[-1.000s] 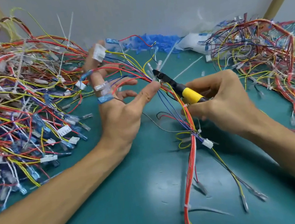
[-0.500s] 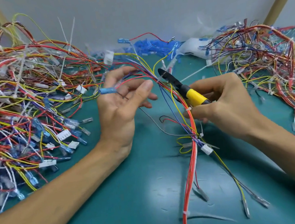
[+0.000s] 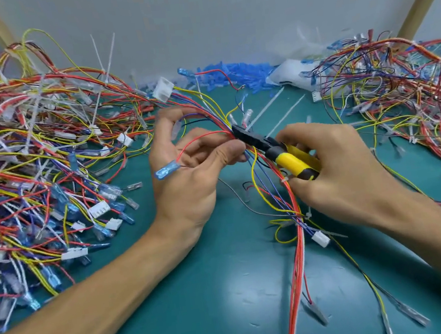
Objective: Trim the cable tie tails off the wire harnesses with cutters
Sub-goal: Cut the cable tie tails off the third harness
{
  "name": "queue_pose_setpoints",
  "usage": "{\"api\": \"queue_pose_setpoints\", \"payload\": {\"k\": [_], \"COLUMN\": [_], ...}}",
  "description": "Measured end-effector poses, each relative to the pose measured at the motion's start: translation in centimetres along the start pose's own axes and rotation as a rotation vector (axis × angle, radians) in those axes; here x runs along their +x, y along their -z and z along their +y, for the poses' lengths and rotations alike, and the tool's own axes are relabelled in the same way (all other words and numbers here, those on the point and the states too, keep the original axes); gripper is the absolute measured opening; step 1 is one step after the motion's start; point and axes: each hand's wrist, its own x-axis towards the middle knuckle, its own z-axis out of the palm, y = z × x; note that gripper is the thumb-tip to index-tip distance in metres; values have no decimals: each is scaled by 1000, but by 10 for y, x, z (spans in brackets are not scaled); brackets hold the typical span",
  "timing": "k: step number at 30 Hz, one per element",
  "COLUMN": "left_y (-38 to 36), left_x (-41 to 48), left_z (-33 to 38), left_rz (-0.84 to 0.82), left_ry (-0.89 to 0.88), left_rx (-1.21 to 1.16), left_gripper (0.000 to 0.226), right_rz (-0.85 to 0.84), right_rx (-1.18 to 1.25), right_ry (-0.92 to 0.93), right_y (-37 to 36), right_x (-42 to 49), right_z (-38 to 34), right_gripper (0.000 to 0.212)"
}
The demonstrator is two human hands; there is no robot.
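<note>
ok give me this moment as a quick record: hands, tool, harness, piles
left hand: pinches wires of the harness at the cutter nose
right hand: grips the cutters by the yellow handles
cutters: black nose in among the wires, beside the left thumb
harness: red-heavy bundle trailing toward the camera over the table
left pile: harnesses, white tie tails sticking up
right pile: tangled harnesses
loose ties: on the table behind the hands
</note>
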Motion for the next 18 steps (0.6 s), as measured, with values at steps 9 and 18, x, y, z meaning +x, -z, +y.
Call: {"api": "queue_pose_setpoints", "payload": {"k": [9, 18], "left_y": [-3, 4], "left_x": [-4, -4], "left_z": [4, 19], "left_rz": [-7, 191], "left_ry": [-62, -515], "left_rx": [45, 796], "left_gripper": [62, 62], "right_rz": [-23, -34], "right_rx": [-25, 43], "right_ry": [112, -33], "right_y": [0, -4], "right_x": [2, 0], "right_z": [0, -1], "right_gripper": [19, 16]}}
